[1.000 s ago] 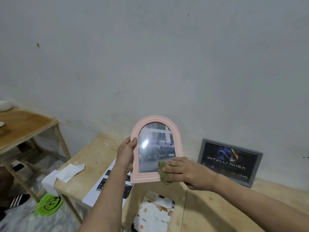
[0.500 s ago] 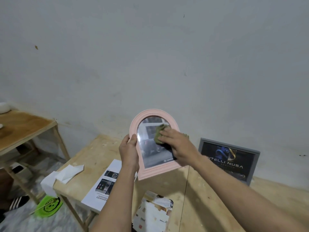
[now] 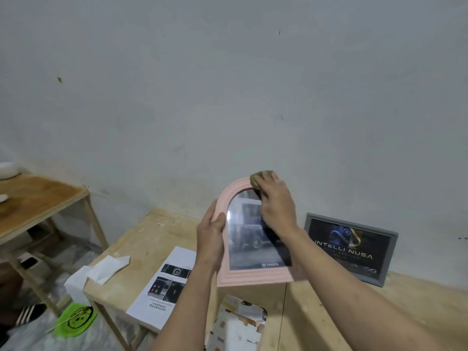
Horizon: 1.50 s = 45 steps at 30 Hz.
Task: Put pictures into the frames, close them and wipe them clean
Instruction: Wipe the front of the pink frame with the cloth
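I hold a pink arched picture frame [image 3: 250,277] upright above the wooden table [image 3: 342,315]. A car picture shows behind its glass. My left hand [image 3: 211,239] grips the frame's left edge. My right hand [image 3: 276,201] presses a small green cloth [image 3: 255,179] against the top of the arch, covering the frame's upper right part. A grey rectangular frame [image 3: 350,248] with a dark logo picture leans against the wall to the right.
A printed brochure [image 3: 164,287] lies on the table's left part, with white paper [image 3: 106,268] hanging over the corner. A patterned box [image 3: 238,323] sits at the near edge. A second wooden table [image 3: 35,198] stands at left. A green disc [image 3: 76,321] lies on the floor.
My right hand has swept the cloth from the frame's bottom edge up over the glass to the top of the arch. The left hand keeps its grip.
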### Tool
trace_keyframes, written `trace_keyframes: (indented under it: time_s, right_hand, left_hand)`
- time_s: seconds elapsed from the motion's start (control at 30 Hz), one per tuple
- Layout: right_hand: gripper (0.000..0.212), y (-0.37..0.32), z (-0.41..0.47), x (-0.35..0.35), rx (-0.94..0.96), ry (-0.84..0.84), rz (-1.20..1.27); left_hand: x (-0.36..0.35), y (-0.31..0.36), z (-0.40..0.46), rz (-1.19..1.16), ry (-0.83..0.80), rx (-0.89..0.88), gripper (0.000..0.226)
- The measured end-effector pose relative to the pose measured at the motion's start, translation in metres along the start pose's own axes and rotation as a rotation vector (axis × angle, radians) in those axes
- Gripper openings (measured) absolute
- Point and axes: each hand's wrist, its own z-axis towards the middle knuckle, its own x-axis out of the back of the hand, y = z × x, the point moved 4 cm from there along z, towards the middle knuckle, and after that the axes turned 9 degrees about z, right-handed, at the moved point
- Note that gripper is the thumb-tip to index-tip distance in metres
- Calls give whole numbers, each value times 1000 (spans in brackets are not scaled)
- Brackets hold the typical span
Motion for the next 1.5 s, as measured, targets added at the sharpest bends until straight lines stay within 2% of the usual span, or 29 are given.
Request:
trace_keyframes:
  time_s: [0.07,0.17,0.23,0.33,0.4,0.5,0.6,0.73,0.8,0.83,0.9,0.97,1.0,1.07,1.13,1.2,1.27,1.33,1.37,1.43,1.47,1.5]
  right_hand:
    - [44,-12,12,-18,99,-62,-152]
    - [50,-51,7,-33,245,-180,20]
    - [54,-68,-6,-41,270,-323,172]
    - [65,-67,-25,-55,-12,-465,351]
    - [64,-60,-32,-61,-145,-508,382]
    - [63,-57,-34,-56,-137,-523,356]
    - [64,-55,-50,-54,-154,-656,326]
    - [46,-61,-71,-43,-239,-915,435]
    - [42,-60,-58,-31,-321,-838,562]
    - [45,-57,-46,-24,-355,-723,647]
    - [52,-46,-17,-8,-373,-367,716]
    - [55,-43,6,3,-293,-147,636]
    - [54,-46,14,5,-205,-141,550]
    - [52,-53,14,-4,23,-238,336]
    - [52,-54,-10,-26,101,-370,234]
    - [46,-55,-42,-45,107,-487,273]
    - [46,-58,-65,-50,43,-614,376]
    - [47,-58,-79,-48,-116,-760,530]
    - [45,-58,-78,-43,-214,-766,641]
    - [40,-56,-62,-29,-430,-570,876]
    - [39,-52,-50,-20,-494,-396,934]
    - [40,-46,-37,-10,-481,-218,909]
  left_hand:
    - [-8,7,0,-7,-33,-53,45]
    - [-1,15,9,-83,11,-57,43]
    - [8,21,16,-150,65,-45,41]
    - [22,22,22,-296,136,49,39]
    - [28,15,26,-319,114,86,35]
    - [32,8,25,-286,51,126,29]
    - [43,0,30,-235,92,202,17]
    - [47,14,37,89,97,64,21]
    - [44,24,31,164,111,-2,25]
    - [43,26,28,173,121,-30,26]
    - [39,27,24,162,118,-69,26]
    - [33,24,23,149,102,-79,25]
    - [29,25,20,141,92,-82,24]
    - [22,26,16,84,94,-113,24]
    - [25,27,15,-13,129,-120,27]
    - [36,26,19,-109,190,-62,30]
    - [51,28,17,-75,275,-48,28]
    - [57,32,13,17,292,-74,27]
    - [55,31,10,54,282,-74,28]
    - [48,28,8,70,235,-41,29]
    - [43,26,7,49,206,-27,30]
    - [39,26,7,37,185,-25,30]
